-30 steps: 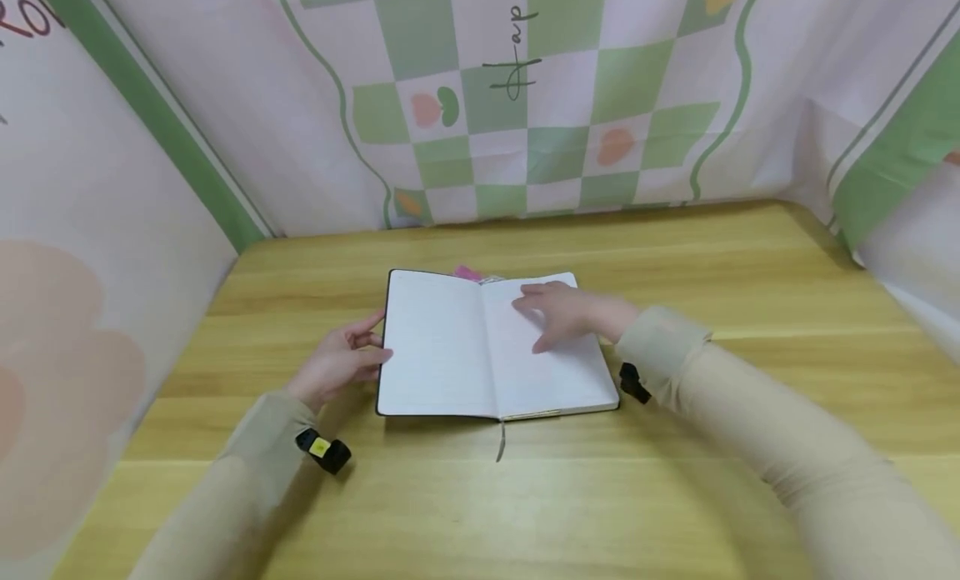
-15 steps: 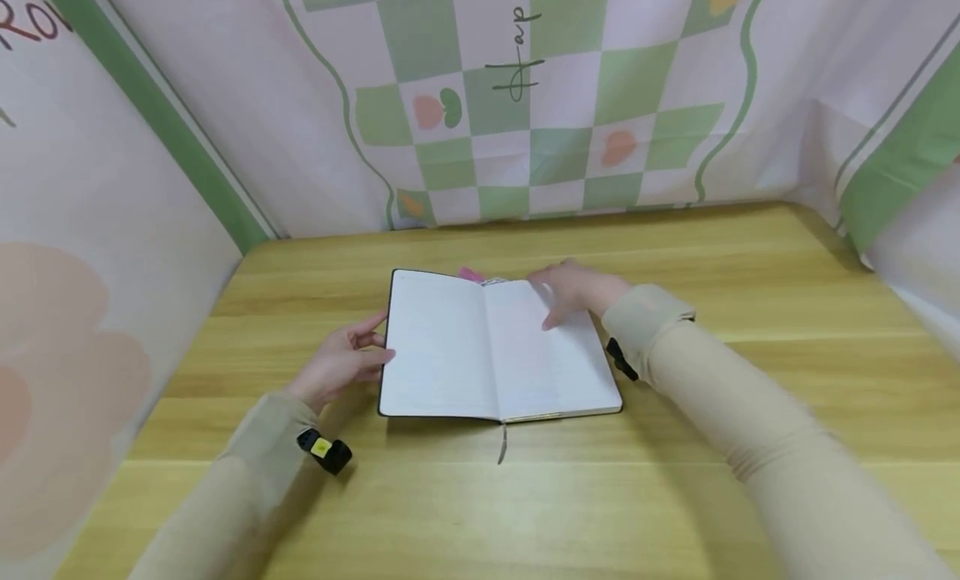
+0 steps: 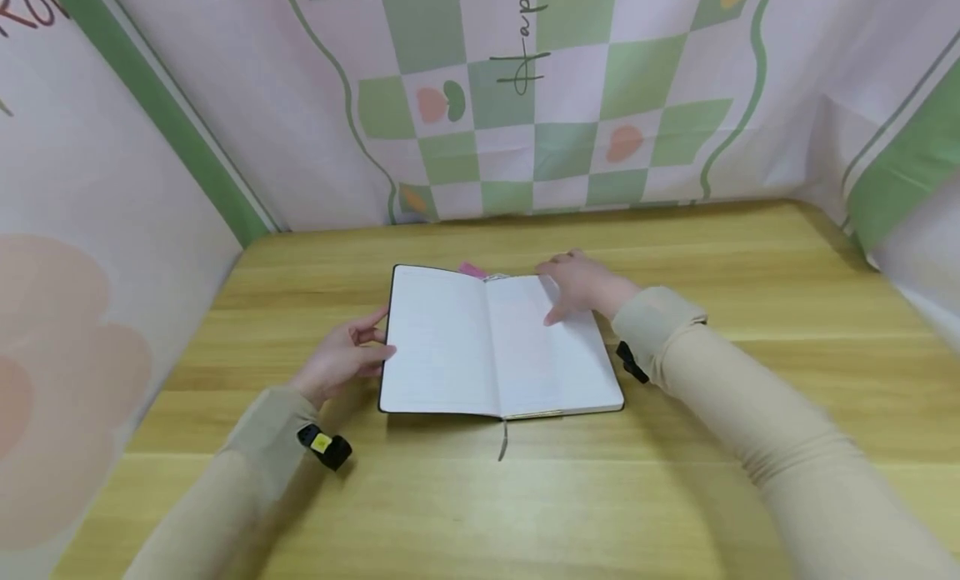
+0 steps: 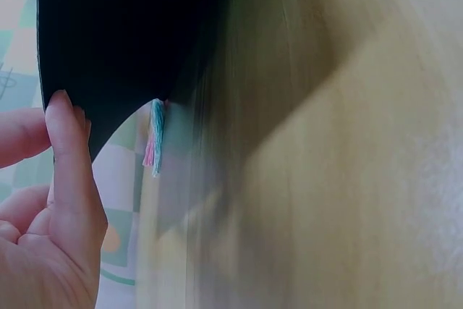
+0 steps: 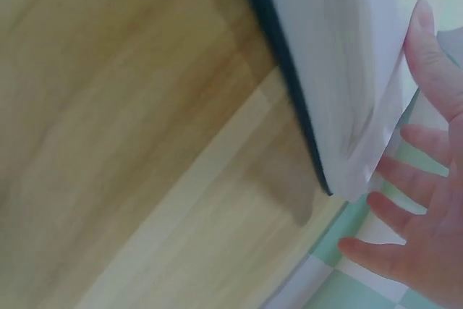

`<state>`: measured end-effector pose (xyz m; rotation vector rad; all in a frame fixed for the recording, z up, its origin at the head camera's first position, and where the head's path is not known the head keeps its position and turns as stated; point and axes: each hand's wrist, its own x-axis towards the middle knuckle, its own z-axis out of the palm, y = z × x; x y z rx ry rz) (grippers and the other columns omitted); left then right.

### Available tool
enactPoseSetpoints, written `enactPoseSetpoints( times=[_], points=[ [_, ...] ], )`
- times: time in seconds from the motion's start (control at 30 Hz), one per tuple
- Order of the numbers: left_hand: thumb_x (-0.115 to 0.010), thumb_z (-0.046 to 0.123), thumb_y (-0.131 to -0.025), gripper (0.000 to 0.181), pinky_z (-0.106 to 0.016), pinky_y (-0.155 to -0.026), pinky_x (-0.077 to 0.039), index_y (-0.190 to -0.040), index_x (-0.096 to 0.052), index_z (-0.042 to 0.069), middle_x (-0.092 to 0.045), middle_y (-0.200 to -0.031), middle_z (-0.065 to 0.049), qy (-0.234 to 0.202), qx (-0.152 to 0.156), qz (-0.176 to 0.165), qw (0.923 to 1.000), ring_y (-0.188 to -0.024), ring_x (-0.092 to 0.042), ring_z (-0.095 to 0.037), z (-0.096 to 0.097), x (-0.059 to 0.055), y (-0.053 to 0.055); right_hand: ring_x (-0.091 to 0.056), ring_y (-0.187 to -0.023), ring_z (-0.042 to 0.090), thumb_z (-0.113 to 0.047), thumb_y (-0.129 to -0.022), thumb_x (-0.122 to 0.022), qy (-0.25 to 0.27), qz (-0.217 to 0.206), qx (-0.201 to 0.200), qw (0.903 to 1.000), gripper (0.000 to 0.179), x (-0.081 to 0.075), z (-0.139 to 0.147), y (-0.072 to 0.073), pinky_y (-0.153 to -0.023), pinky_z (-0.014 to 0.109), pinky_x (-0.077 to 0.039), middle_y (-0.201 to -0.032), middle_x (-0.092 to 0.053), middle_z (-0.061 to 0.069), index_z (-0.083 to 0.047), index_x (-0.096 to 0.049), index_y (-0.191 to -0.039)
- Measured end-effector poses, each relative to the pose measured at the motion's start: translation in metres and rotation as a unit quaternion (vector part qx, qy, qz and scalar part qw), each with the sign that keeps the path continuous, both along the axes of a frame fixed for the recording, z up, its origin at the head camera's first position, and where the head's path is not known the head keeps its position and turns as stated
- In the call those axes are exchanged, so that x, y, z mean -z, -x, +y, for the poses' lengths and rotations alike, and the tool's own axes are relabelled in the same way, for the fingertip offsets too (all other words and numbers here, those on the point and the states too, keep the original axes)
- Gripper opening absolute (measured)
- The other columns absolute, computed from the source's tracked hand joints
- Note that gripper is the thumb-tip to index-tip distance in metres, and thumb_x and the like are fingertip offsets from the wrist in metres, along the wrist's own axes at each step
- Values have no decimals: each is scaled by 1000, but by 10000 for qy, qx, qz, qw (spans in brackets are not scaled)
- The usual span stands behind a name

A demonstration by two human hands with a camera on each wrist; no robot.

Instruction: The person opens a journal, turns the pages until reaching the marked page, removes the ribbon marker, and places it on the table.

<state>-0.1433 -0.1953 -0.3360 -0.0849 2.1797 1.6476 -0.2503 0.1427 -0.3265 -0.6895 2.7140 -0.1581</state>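
An open notebook [image 3: 442, 347] with blank white pages and a dark cover lies on the wooden table. My left hand [image 3: 341, 359] pinches the outer edge of its left side between thumb and fingers, tilting that side off the table; the dark cover [image 4: 108, 34] shows from beneath in the left wrist view. My right hand [image 3: 577, 284] is at the top of the right page, thumb touching the paper [image 5: 362, 48]. Its other fingers [image 5: 394, 179] reach past the top edge, spread and loosely extended. A narrower sheet [image 3: 525, 355] lies on the right page beside the gutter.
A pink and teal tassel [image 4: 155, 139] sticks out at the notebook's top edge. A grey ribbon [image 3: 503, 442] hangs from the bottom of the spine. Printed cloth [image 3: 510, 147] walls the table's back and sides. Black straps [image 3: 324, 447] sit at both wrists.
My right hand has moved up and slightly right, from the middle of the right page to its top edge. The left hand keeps its grip on the left side.
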Motion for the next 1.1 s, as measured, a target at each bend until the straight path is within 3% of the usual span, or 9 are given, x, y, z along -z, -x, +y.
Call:
enactPoseSetpoints(
  times=[0.17,0.47,0.7,0.83,0.97,1.1],
  points=[
    [-61,5,-91,71,-26,-72,-51,-151,-25,21,-49,-101,-2,32,-20,-28,10000,-79,-53,-11,0,0,1,-23,-135,48,-38,-76,-78,-79,101,-77,9999,82,3,3,1,-108,57,-28,-146,-34,26,-1,-42,-140],
    [-60,4,-91,71,-25,-70,-51,-151,-25,19,-49,-101,-2,19,-82,-21,10000,-77,-53,-10,1,1,0,-38,-127,43,-36,-72,-81,117,781,-205,9967,78,5,4,-7,-104,55,-34,-136,-47,24,-1,-49,-134],
    [-61,4,-90,72,-26,-70,-51,-150,-25,19,-49,-101,-3,125,-100,6,9999,-76,-52,-10,-1,3,2,-49,-117,40,-18,-73,-82,974,723,-97,9926,65,8,4,-18,-99,52,-40,-127,-53,23,-1,-52,-129],
    [-62,4,-90,72,-25,-70,-52,-150,-26,20,-49,-102,-4,144,-96,-47,9998,-76,-52,-11,-1,2,1,-55,-107,35,-1,-78,-73,1362,684,-222,9881,53,9,6,-25,-91,49,-46,-119,-57,21,-1,-53,-127],
    [-62,4,-89,72,-23,-68,-51,-150,-27,21,-49,-102,-3,103,-101,-80,9999,-76,-52,-10,-1,1,1,-56,-99,33,10,-80,-59,1920,575,-228,9795,46,8,11,-31,-84,46,-48,-112,-60,20,4,-54,-125],
    [-61,3,-90,72,-23,-66,-51,-150,-25,19,-48,-101,-3,48,-109,-33,9999,-74,-52,-9,-2,1,2,-55,-97,36,9,-80,-55,2541,325,37,9666,46,4,15,-34,-84,46,-46,-113,-58,25,10,-51,-126]
  ],
)
